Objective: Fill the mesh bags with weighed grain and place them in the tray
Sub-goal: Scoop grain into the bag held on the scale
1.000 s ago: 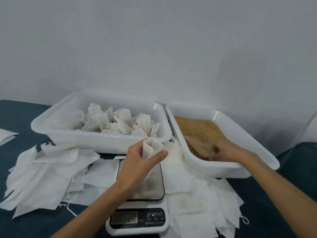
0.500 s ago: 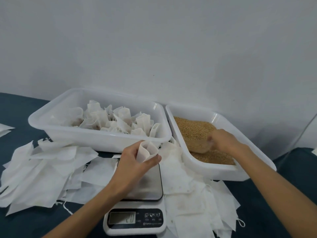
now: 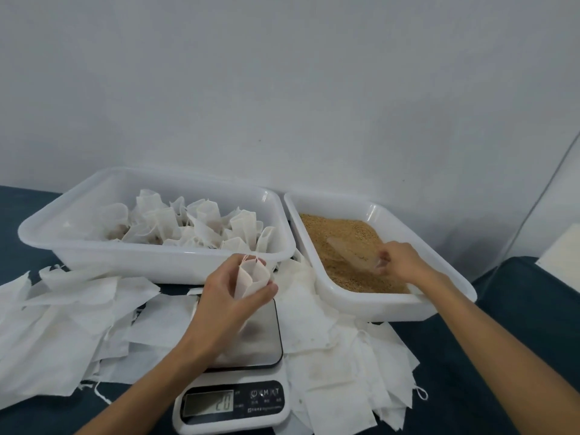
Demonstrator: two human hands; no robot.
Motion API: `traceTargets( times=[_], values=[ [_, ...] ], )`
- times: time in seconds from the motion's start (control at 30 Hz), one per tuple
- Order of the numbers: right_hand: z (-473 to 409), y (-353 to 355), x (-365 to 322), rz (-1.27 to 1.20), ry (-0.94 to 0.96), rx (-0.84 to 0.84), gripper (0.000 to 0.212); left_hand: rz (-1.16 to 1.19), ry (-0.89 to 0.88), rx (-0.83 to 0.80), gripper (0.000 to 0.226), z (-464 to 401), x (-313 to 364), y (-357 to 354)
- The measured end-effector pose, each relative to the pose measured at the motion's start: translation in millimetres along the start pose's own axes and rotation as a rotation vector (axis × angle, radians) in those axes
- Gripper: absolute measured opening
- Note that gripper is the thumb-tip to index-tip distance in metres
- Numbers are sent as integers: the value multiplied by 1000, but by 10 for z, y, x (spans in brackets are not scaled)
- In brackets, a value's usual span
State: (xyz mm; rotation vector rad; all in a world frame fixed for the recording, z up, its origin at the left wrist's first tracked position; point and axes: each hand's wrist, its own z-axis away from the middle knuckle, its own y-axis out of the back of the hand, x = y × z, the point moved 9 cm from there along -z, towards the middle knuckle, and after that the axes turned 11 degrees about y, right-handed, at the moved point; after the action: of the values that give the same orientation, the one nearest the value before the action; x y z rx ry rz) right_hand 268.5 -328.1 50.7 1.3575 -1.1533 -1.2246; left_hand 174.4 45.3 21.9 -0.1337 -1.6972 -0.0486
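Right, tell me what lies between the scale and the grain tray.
In the head view, loose empty mesh bags lie heaped on the dark cloth between the scale and the grain tray; nothing else.

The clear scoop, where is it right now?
In the head view, the clear scoop is at right, lying in the grain inside the right-hand tub, its handle gripped by the right hand.

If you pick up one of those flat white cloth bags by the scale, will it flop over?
Probably yes. The empty white mesh bags lie flat and crumpled, so they look floppy and light. The one in the left hand seems to stay open only because fingers hold it.
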Motion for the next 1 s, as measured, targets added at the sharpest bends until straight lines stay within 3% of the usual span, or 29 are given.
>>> traceTargets(
  times=[0.1, 0.23, 0.33, 0.5, 0.67, 1.0],
  values=[
    [44, 59, 13, -16, 1, 34, 20, -28, -11, 1, 25, -14, -8, -5],
    [126, 256, -146, -96, 56, 126, 18, -37, 7, 11, 35, -13, -35, -14],
    [246, 427, -459, -190, 143, 157, 17, -26, 27, 3, 39, -3, -50, -31],
    [509, 650, -1215, -304, 358, 148, 22, -54, 4, 4, 25, -3, -10, -28],
    [678, 759, -1700, -298, 507, 103, 26, -52, 19, 1, 34, 2, -11, -19],
    [735, 912, -1892, -115, 599, 140, 39, -47, 88, -34, 38, 2, -68, -60]
  ],
)
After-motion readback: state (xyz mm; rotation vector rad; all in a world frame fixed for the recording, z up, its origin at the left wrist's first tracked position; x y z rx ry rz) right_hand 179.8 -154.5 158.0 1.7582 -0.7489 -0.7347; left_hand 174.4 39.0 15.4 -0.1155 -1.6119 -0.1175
